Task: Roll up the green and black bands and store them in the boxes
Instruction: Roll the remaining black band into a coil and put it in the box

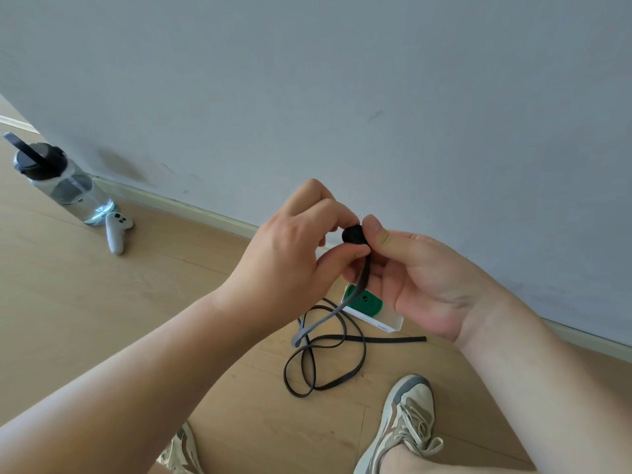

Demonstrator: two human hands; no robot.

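At upper left a water bottle (61, 181) stands by the wall (307, 80), with a white controller (116, 230) just beside it on the wooden floor (102, 302). Mid-frame, the left hand (294, 248) and right hand (420, 275) meet, both pinching the small rolled start of the black band (354, 234). Its loose tail hangs down and loops on the floor. Behind the tail, the rolled green band (367, 301) sits in a white box (393, 321). A sneaker (407, 422) shows at lower right.
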